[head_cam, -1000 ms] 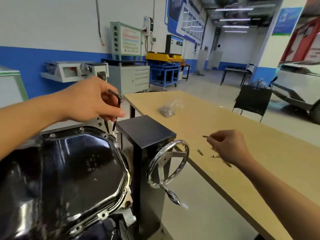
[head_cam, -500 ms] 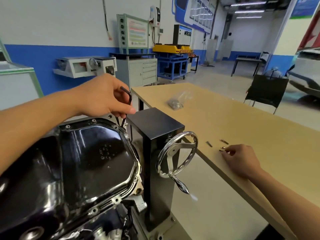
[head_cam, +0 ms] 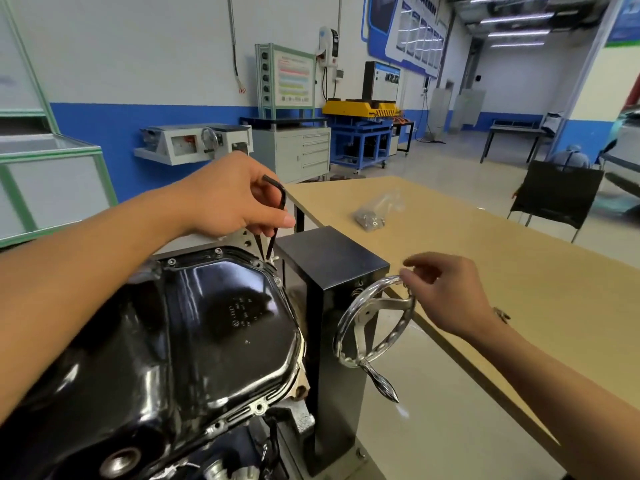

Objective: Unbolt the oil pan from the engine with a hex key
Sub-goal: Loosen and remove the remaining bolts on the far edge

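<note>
The left hand [head_cam: 225, 199] covers the short arm's end and a stretch of the shank of the hex key [head_cam: 283, 202]. Whether its lower tip sits in a bolt head on the oil pan [head_cam: 221, 306] is too small to tell. The pan runs off the left and bottom edges, and the engine [head_cam: 242, 455] under it is cut by the bottom edge. The right hand [head_cam: 446, 292] is smeared by motion (its fingers [head_cam: 415, 263] most of all) and hides part of the handwheel [head_cam: 377, 323] rim; grip or mere touch cannot be told. The pan's embossed marks are unreadable. The bag [head_cam: 375, 211] on the desk [head_cam: 485, 244] holds blurred small parts.
</note>
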The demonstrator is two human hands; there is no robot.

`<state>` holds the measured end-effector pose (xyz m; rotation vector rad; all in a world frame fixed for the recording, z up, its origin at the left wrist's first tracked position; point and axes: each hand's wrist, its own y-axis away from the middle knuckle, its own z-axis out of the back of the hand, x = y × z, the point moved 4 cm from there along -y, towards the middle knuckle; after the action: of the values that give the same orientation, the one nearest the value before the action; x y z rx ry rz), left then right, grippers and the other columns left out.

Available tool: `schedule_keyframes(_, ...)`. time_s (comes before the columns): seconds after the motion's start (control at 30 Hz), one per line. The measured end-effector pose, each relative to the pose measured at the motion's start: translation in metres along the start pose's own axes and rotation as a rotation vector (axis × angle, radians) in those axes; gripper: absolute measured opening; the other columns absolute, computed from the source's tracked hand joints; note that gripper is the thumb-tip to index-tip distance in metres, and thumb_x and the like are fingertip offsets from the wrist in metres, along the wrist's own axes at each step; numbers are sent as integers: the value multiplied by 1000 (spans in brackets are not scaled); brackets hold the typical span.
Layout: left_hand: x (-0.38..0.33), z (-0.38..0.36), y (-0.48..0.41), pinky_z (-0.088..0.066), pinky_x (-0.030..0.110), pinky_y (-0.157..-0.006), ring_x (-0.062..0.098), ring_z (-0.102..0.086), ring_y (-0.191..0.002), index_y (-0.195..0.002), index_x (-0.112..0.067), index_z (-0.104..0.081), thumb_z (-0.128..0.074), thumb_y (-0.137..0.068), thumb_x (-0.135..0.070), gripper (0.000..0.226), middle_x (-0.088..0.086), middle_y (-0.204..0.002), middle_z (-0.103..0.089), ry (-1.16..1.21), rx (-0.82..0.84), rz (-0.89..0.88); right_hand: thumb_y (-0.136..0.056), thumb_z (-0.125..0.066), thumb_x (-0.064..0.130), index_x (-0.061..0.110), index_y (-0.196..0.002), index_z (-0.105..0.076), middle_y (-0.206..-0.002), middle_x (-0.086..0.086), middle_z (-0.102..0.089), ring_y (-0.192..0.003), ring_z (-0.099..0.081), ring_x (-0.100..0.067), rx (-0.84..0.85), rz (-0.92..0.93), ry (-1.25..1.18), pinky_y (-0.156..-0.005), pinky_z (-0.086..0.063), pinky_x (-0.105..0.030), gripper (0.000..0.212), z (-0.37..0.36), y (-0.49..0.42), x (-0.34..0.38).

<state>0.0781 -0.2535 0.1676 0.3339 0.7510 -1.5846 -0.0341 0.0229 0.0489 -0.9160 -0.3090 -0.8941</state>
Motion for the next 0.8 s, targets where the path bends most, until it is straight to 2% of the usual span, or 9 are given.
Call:
schedule_keyframes(0.07,0,17,5,-59,20,-58,15,-73,-63,-77,-9,-71,-83,-76,-22,18,5,-69,-75,-25,-65,14,-88,-74,16,14,-98,-78,-72,15,-66,-63,-58,1,93,128,-178,-61,-43,-10,11,-15,-7,62)
schedule_keyframes(0.17,7,36,16,-51,12,-52,8,-71,-57,-70,-9,-68,-86,-70,-24,23,1,-63,-73,-34,-115,63,-89,-75,24,14,-103,-77,-75,8,-69,-63,-57,2,259,258,-311,-63,-44,-10,18,-48,-16,142)
schedule_keyframes(0.23,12,44,23,-46,9,-49,2,-67,-52,-65,-12,-67,-87,-71,-21,24,-2,-57,-69,-91,-112,84,-90,-75,26,11,-99,-78,-75,-4,-72,-63,-57,-2,312,297,-353,-63,-49,-21,18,-71,-22,181)
schedule_keyframes(0.3,16,54,28,-44,8,-47,0,-63,-48,-59,-16,-64,-88,-73,-19,27,-5,-52,-66,-133,-114,96,-91,-74,26,6,-91,-77,-74,-14,-71,-62,-56,-15,317,306,-397,-64,-48,-36,20,-90,-25,204)
schedule_keyframes(0.37,19,65,32,-44,8,-46,0,-61,-46,-58,-18,-63,-88,-73,-20,29,-7,-51,-64,-143,-136,95,-91,-74,25,5,-88,-77,-71,-14,-70,-61,-54,-18,309,282,-448,-62,-47,-38,21,-106,-28,212)
schedule_keyframes(0.5,23,68,31,-40,7,-45,-2,-57,-44,-58,-19,-63,-89,-71,-23,29,-9,-51,-65,-159,-121,77,-91,-73,22,11,-73,-71,-54,10,-53,-51,-41,-4,272,210,-540,-55,-37,-24,21,-130,-29,207)
schedule_keyframes(0.6,27,62,27,-38,7,-44,-4,-52,-44,-63,-17,-67,-89,-73,-25,25,-13,-50,-61,-209,-116,59,-95,-68,18,8,-71,-68,-55,-1,-55,-53,-43,-9,225,205,-574,-55,-39,-32,26,-140,-29,201)
schedule_keyframes(0.67,29,60,25,-39,8,-46,-3,-53,-47,-66,-18,-70,-88,-74,-27,21,-12,-54,-63,-231,-118,35,-97,-65,15,6,-74,-69,-58,-4,-57,-55,-44,-9,207,214,-568,-55,-41,-33,25,-144,-29,198)
schedule_keyframes(0.8,28,58,25,-58,22,-64,11,-70,-66,-83,-20,-77,-84,-80,-20,7,-3,-72,-74,-199,-55,-1,-98,-64,14,20,-67,-61,-54,10,-49,-49,-43,-5,198,238,-538,-53,-34,-13,31,-150,-28,195)
